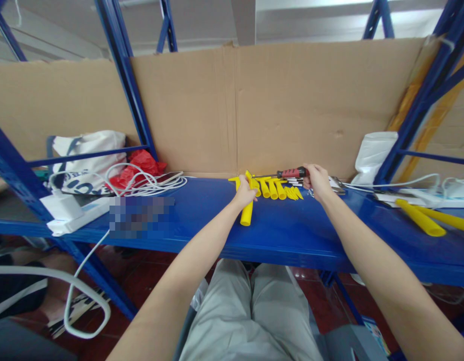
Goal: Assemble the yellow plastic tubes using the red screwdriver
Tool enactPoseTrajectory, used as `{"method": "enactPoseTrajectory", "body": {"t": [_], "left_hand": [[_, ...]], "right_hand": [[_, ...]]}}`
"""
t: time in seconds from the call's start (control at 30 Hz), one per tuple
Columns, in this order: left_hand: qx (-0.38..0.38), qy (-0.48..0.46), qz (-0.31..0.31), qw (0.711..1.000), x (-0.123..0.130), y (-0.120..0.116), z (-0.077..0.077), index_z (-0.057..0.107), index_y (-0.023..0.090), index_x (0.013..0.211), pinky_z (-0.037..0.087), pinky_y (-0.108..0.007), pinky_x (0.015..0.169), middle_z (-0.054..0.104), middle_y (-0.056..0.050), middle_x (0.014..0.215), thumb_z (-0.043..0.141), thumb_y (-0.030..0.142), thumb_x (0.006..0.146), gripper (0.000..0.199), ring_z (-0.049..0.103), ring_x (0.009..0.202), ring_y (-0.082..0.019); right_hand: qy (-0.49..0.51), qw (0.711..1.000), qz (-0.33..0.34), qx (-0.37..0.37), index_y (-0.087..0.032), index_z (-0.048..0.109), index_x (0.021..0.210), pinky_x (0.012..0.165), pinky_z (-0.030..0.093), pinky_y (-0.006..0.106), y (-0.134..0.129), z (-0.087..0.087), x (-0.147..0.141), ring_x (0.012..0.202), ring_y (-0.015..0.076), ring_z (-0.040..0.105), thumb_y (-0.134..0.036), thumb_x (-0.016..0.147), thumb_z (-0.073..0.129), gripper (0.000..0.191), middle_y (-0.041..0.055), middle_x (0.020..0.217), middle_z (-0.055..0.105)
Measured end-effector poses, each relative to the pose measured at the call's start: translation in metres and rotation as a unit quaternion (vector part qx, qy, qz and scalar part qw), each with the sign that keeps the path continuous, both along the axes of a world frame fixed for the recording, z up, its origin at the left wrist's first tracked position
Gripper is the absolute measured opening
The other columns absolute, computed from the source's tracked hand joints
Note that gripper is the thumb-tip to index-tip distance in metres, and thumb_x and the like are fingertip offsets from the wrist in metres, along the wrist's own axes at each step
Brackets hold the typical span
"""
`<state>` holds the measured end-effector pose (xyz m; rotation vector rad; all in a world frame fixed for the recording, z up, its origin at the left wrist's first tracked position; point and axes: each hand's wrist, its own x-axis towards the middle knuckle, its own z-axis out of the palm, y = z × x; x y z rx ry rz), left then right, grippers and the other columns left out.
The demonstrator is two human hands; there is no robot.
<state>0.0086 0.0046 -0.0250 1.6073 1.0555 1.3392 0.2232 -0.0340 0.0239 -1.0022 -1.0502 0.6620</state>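
My left hand (247, 193) is closed around a yellow tube-like piece (246, 215) with a crosspiece at its far end, above the blue shelf top. In my right hand (317, 179) is a screwdriver (292, 173) with a red and black handle, gripped near the handle's end. Its thin shaft points left and reaches the top of the yellow piece; whether the tip touches a screw is too small to tell. Just right of my left hand, several similar yellow pieces (273, 191) lie in a row. Beside them are small pointed yellow pieces (294, 193).
Two yellow tubes (422, 218) lie at the right. On the left are a white power strip (83, 215), coiled white cable (156, 186), a red plastic bag (141, 165) and a cloth bag (100, 145). Cardboard (292, 105) backs the shelf between blue posts (128, 75).
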Motion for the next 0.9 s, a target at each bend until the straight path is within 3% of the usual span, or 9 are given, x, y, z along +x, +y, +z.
{"method": "enactPoseTrajectory", "body": {"t": [0.07, 0.17, 0.33, 0.43, 0.57, 0.67, 0.77, 0.9], "left_hand": [[0.003, -0.003, -0.002, 1.000, 0.0001, -0.0002, 0.0002, 0.023, 0.025, 0.091, 0.047, -0.018, 0.044, 0.048, 0.007, 0.085, 0.057, -0.004, 0.074, 0.048, 0.052, 0.046, -0.003], [0.000, -0.008, -0.007, 1.000, 0.0000, 0.0004, 0.0002, 0.023, 0.026, 0.090, 0.047, -0.017, 0.043, 0.048, 0.007, 0.085, 0.058, -0.004, 0.074, 0.049, 0.051, 0.045, -0.002], [0.000, -0.008, -0.008, 1.000, -0.0005, 0.0015, -0.0003, 0.023, 0.025, 0.091, 0.048, -0.017, 0.046, 0.049, 0.007, 0.085, 0.057, -0.005, 0.074, 0.049, 0.053, 0.048, -0.003], [0.002, 0.004, -0.004, 1.000, -0.0005, 0.0002, 0.0003, 0.022, 0.026, 0.090, 0.048, -0.018, 0.045, 0.048, 0.007, 0.085, 0.055, -0.005, 0.075, 0.048, 0.052, 0.046, -0.003], [0.006, 0.009, -0.006, 1.000, -0.0001, -0.0009, 0.0007, 0.022, 0.026, 0.088, 0.046, -0.017, 0.041, 0.047, 0.007, 0.086, 0.054, -0.007, 0.075, 0.048, 0.052, 0.045, -0.002], [0.006, 0.004, -0.006, 1.000, 0.0001, 0.0003, -0.0004, 0.022, 0.026, 0.088, 0.045, -0.016, 0.041, 0.048, 0.007, 0.086, 0.057, -0.007, 0.074, 0.050, 0.053, 0.046, -0.003], [0.003, 0.000, -0.007, 1.000, -0.0001, 0.0021, -0.0020, 0.022, 0.026, 0.089, 0.046, -0.016, 0.042, 0.048, 0.008, 0.084, 0.059, -0.006, 0.072, 0.051, 0.054, 0.047, -0.003], [0.001, 0.003, -0.008, 1.000, -0.0002, 0.0027, -0.0023, 0.022, 0.026, 0.089, 0.047, -0.017, 0.043, 0.048, 0.007, 0.084, 0.057, -0.005, 0.073, 0.049, 0.054, 0.048, -0.004]], "right_hand": [[0.009, 1.000, -0.006, 0.007, -0.023, 0.046, 0.068, 0.029, 0.024, 0.021, 0.0006, 0.0019, -0.0012, 0.033, 0.0090, 0.035, -0.041, 0.074, 0.067, 0.029, -0.0078, 0.041, 0.039], [0.015, 1.000, 0.005, 0.021, -0.023, 0.045, 0.068, 0.029, 0.025, 0.021, 0.0034, 0.0013, -0.0005, 0.034, 0.0092, 0.039, -0.051, 0.072, 0.070, 0.037, -0.0071, 0.045, 0.044], [-0.020, 1.000, 0.006, 0.024, -0.024, 0.043, 0.067, 0.028, 0.020, 0.023, 0.0064, -0.0047, 0.0044, 0.030, 0.0080, 0.031, -0.071, 0.071, 0.065, 0.051, -0.0087, 0.039, 0.035], [-0.026, 0.999, 0.013, 0.020, -0.024, 0.043, 0.067, 0.029, 0.020, 0.022, 0.0028, -0.0028, 0.0025, 0.029, 0.0074, 0.029, -0.061, 0.073, 0.068, 0.046, -0.0095, 0.037, 0.032], [-0.008, 1.000, -0.007, 0.017, -0.023, 0.048, 0.070, 0.029, 0.025, 0.021, -0.0023, 0.0025, -0.0026, 0.032, 0.0096, 0.037, -0.047, 0.073, 0.071, 0.034, -0.0076, 0.041, 0.042], [-0.010, 1.000, -0.008, 0.020, -0.023, 0.045, 0.069, 0.029, 0.024, 0.021, -0.0021, 0.0019, -0.0024, 0.033, 0.0096, 0.038, -0.053, 0.073, 0.070, 0.039, -0.0066, 0.043, 0.044], [-0.034, 0.999, -0.009, 0.028, -0.024, 0.042, 0.064, 0.029, 0.021, 0.022, -0.0003, -0.0006, 0.0000, 0.031, 0.0083, 0.031, -0.061, 0.074, 0.067, 0.045, -0.0074, 0.037, 0.036], [-0.018, 1.000, -0.005, 0.016, -0.023, 0.044, 0.066, 0.030, 0.023, 0.022, -0.0014, 0.0016, -0.0010, 0.031, 0.0088, 0.032, -0.049, 0.074, 0.069, 0.037, -0.0081, 0.038, 0.036]]}}
